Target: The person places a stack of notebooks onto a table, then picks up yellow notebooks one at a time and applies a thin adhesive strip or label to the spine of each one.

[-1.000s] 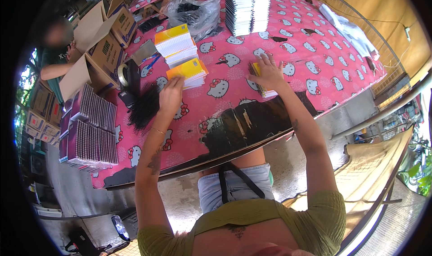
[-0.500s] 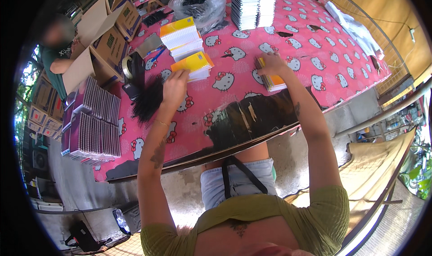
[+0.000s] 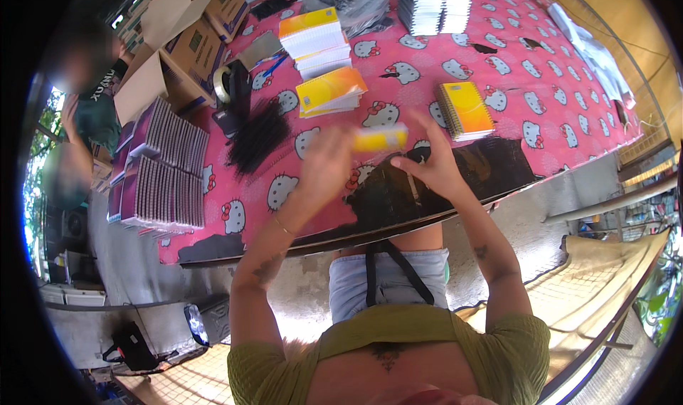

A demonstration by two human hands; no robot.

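Blurred by motion, my left hand [image 3: 329, 164] is closed on the edge of a small yellow-covered notebook [image 3: 382, 137], above the table's near part. My right hand [image 3: 435, 164] is just right of that notebook, fingers and thumb apart, with nothing in it. Beyond the right hand lies a small pile of spiral-bound yellow-orange notebooks [image 3: 466, 109]. Past my left hand sits a low pile of yellow-covered notebooks [image 3: 331, 92], and behind it a taller stack [image 3: 313, 43] with white page edges showing. A heap of black binding wires [image 3: 260, 136] lies left of my left hand.
Purple spiral-bound notebooks [image 3: 160, 181] stand stacked at the table's left edge, near open cardboard boxes [image 3: 188, 63]. A tape roll [image 3: 222, 85] and blue pens [image 3: 274, 67] lie nearby. Tall white notebook stacks [image 3: 435, 6] and a plastic bag [image 3: 348, 3] are farther back. A co-worker [image 3: 96, 109] is at left.
My left hand has brought a yellow notebook from the low pile toward me and rightward. My right hand has let go of the spiral-bound pile and moved nearer. The view has shifted slightly.
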